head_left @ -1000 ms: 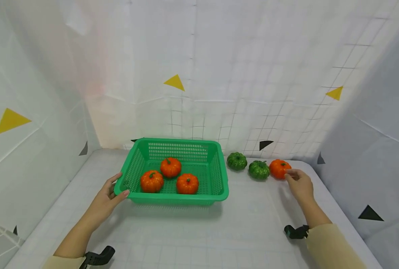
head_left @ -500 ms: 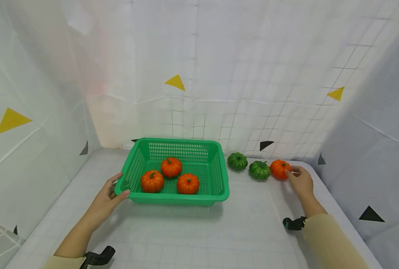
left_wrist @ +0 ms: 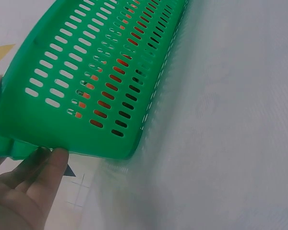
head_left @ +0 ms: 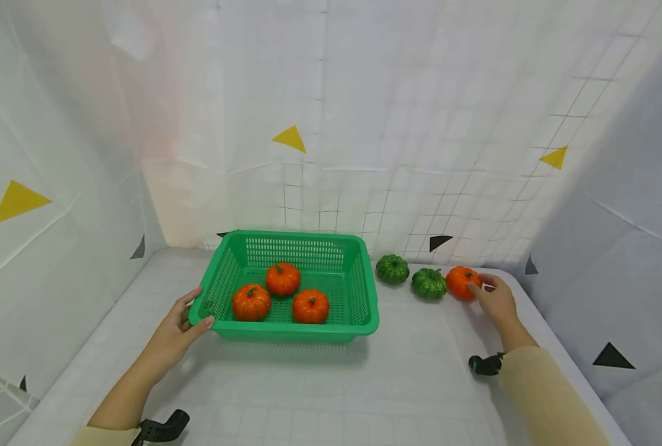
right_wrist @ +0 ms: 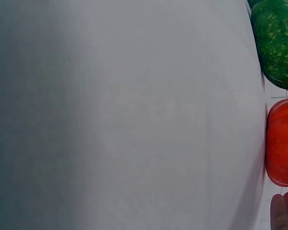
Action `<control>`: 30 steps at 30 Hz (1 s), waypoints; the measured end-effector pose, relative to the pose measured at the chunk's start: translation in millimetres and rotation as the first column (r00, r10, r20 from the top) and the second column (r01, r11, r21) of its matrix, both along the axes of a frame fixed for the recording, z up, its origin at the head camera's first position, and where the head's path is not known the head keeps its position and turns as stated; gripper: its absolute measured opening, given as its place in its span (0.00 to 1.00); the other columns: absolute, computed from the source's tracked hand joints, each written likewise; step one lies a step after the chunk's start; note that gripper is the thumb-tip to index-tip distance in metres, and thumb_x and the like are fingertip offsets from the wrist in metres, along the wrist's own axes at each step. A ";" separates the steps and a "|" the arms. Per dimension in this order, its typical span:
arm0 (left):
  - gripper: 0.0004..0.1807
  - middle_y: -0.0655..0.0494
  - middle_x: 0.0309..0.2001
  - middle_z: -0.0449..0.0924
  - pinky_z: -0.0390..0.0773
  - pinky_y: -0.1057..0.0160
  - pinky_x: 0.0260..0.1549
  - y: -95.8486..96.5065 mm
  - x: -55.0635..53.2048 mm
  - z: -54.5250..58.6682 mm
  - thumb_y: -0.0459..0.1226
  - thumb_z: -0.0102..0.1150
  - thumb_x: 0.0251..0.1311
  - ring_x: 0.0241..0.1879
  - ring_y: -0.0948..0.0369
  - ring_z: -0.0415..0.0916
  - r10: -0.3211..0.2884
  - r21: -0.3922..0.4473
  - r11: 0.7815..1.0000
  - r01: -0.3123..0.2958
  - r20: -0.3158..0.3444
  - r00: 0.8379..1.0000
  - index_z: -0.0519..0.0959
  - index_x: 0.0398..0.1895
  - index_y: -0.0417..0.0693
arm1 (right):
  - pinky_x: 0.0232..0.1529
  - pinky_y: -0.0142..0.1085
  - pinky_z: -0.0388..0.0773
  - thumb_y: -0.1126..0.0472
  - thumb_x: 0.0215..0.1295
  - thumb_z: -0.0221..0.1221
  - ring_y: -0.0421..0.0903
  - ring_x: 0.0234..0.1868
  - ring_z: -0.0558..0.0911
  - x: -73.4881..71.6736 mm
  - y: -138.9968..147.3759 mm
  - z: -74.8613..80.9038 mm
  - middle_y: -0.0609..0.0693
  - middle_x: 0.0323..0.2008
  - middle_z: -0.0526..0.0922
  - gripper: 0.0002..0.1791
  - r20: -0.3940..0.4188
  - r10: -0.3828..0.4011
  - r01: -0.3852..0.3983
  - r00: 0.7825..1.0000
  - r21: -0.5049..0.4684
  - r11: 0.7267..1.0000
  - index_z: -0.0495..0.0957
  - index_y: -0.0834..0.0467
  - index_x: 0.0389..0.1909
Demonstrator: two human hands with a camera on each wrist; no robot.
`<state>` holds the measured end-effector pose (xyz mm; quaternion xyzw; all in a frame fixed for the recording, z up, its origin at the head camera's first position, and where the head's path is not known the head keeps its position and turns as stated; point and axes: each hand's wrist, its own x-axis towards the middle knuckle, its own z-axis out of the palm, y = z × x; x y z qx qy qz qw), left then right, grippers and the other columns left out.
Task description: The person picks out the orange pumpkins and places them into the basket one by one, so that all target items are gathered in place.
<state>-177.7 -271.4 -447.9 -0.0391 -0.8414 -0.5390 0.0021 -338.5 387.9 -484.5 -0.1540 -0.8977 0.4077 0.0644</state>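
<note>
My left hand [head_left: 172, 337] grips the near left corner of a green plastic basket [head_left: 286, 329], thumb at the front rim and fingers along the left side. In the left wrist view, fingertips sit under the rim of the slotted basket wall [left_wrist: 53, 120]. Inside lie three small orange pumpkins, one of them a speckled pumpkin [head_left: 251, 303]. Over on the right, my right hand [head_left: 498, 303] holds another orange pumpkin [head_left: 460, 284] at its right side, thumb in front and fingers behind. That orange pumpkin [right_wrist: 282, 143] is cut off by the right wrist view's edge.
Two green pumpkins stand between the basket and the held one: the left green pumpkin [head_left: 392, 269] and the right green pumpkin [head_left: 428, 284], which is close beside the orange one. White sheeting [head_left: 420, 93] walls the white table [head_left: 331, 384] at the back and sides.
My right hand has moved slightly left and further onto the orange pumpkin, its thumb now overlapping the front. The pumpkin has shifted and turned a little. The left hand and basket have stayed put.
</note>
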 end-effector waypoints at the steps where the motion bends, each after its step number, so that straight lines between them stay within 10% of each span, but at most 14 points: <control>1: 0.45 0.29 0.72 0.56 0.74 0.58 0.56 -0.2 0.0 -0.6 0.44 0.57 0.73 0.67 0.39 0.64 0.001 -0.002 1.000 -0.001 -0.002 1.000 0.40 0.81 0.50 | 0.65 0.58 0.66 0.42 0.74 0.53 0.67 0.69 0.62 -0.9 0.1 -0.5 0.69 0.70 0.62 0.40 -0.002 0.007 -0.007 1.000 0.003 1.000 0.59 0.66 0.74; 22: 0.45 0.29 0.72 0.56 0.73 0.65 0.54 -1.0 -0.3 -2.7 0.46 0.57 0.73 0.67 0.39 0.64 0.004 -0.008 1.000 -0.004 -0.009 1.000 0.41 0.81 0.49 | 0.68 0.61 0.58 0.41 0.69 0.60 0.71 0.72 0.57 -14.3 8.6 -0.4 0.72 0.75 0.50 0.50 0.069 0.149 -0.147 0.986 -0.041 0.988 0.46 0.63 0.79; 30: 0.45 0.29 0.71 0.57 0.75 0.54 0.56 0.5 0.3 -0.8 0.45 0.57 0.72 0.66 0.39 0.66 0.015 -0.022 1.000 -0.015 -0.002 1.000 0.41 0.81 0.49 | 0.68 0.60 0.59 0.39 0.65 0.63 0.70 0.72 0.56 -10.7 8.6 -4.1 0.71 0.75 0.51 0.53 0.048 0.137 -0.132 0.989 -0.089 0.987 0.49 0.62 0.79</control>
